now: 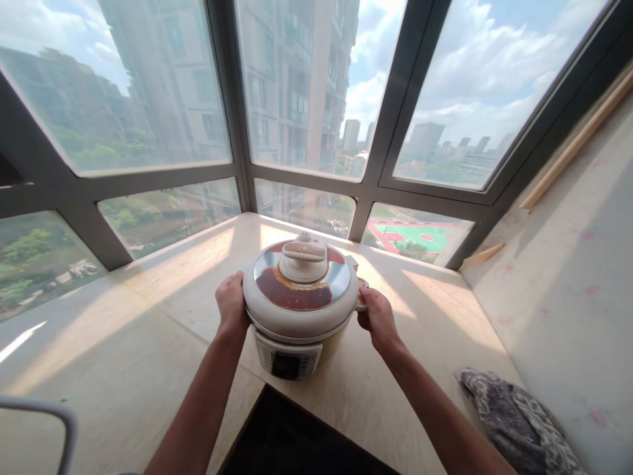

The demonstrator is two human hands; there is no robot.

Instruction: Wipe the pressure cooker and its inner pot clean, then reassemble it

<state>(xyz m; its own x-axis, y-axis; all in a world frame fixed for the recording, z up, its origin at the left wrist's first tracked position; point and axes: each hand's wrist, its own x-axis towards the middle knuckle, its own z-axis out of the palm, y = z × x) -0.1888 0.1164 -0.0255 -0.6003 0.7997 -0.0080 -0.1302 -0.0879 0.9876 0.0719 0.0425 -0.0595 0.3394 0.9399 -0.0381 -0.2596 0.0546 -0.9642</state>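
In the head view an electric pressure cooker (pixel 301 323) stands upright on the pale window ledge. Its round white lid (pixel 297 293) is on, with a brown and silver top and a raised handle (pixel 304 254) in the middle. A control panel with a dark screen (pixel 287 364) faces me. My left hand (pixel 231 302) is closed against the cooker's left side, its fingertips partly hidden. On the right side, my right hand (pixel 376 316) grips the cooker's side handle, fingers wrapped round it.
A large window (pixel 297 86) frames the ledge (pixel 163 336) at the back and left. A grey patterned cloth (pixel 514 415) lies at the lower right beside the wall (pixel 568 310). A black flat panel (pixel 297 439) and a grey curved tube (pixel 66 422) are near the front.
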